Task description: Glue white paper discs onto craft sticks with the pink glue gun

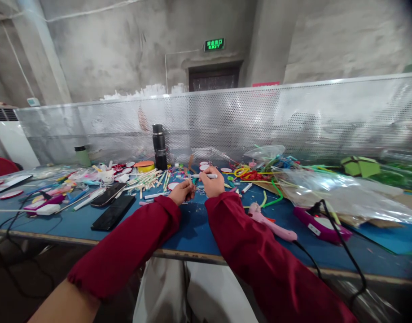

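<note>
Both my arms, in red sleeves, reach out over a blue table [192, 233]. My right hand [212, 183] is closed round a thin white stick [211, 176] that lies level and pokes out to the right of the fist. My left hand [182, 191] is curled into a pinch just left of it, close to the stick's left end; what it holds is too small to make out. The two hands almost touch. Loose white sticks [148, 179] and small round pieces lie on the table just beyond them.
A black flask [159, 146] stands behind the hands. Two dark phones [113, 212] lie at the left. A pink glue gun [271, 225] and a purple one [318, 224] with black cords lie at the right, beside plastic bags and coloured straws. A perforated metal screen [293, 116] closes the table's far side.
</note>
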The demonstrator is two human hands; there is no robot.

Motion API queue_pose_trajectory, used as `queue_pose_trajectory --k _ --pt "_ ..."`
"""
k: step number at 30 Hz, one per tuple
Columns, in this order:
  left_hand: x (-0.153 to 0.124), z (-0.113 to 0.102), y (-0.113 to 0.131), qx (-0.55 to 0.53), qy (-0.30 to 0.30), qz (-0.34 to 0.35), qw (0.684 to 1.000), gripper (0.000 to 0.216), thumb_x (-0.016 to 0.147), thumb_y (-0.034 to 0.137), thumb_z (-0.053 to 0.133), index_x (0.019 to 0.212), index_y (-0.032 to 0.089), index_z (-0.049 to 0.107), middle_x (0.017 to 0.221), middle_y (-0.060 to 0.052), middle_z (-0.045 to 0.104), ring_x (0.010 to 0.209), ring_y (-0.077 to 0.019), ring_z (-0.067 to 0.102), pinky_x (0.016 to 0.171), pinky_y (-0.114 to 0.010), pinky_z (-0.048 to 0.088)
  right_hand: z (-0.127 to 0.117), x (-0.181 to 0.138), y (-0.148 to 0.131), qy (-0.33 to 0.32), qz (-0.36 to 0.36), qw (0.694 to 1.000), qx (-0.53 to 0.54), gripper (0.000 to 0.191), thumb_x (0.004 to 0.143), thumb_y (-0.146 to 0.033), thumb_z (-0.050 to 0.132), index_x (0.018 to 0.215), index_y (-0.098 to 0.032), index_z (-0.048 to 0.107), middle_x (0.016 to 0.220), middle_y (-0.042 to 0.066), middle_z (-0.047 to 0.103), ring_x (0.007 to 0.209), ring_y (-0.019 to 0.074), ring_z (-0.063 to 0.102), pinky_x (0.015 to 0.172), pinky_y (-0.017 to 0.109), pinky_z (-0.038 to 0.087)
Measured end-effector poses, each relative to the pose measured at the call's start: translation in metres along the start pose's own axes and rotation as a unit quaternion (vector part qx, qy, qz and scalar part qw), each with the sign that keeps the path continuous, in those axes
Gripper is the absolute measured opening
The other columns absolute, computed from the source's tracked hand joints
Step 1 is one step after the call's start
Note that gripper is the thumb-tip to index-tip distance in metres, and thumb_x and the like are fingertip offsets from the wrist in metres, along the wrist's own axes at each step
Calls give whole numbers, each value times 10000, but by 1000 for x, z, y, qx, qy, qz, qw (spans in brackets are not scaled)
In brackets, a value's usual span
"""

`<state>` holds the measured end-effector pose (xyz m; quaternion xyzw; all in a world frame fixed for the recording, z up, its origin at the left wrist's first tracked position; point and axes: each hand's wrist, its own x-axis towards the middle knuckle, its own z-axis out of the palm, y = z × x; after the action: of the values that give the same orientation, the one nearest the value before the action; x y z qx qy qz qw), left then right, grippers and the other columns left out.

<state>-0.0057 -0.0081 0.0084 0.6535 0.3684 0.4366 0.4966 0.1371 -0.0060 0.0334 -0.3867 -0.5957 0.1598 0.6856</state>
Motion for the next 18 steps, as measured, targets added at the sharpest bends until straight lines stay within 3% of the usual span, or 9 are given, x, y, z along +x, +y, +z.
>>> queue_pose_trajectory --k 18 --pt "-1 0 1 -7 -8 13 1000 340 796 501 582 784 176 484 510 41 530 365 -65 410 381 -188 254 -1 -1 -1 2 -11 1000 3 141 722 -273 552 596 -222 512 557 -39 539 551 133 477 565 273 391"
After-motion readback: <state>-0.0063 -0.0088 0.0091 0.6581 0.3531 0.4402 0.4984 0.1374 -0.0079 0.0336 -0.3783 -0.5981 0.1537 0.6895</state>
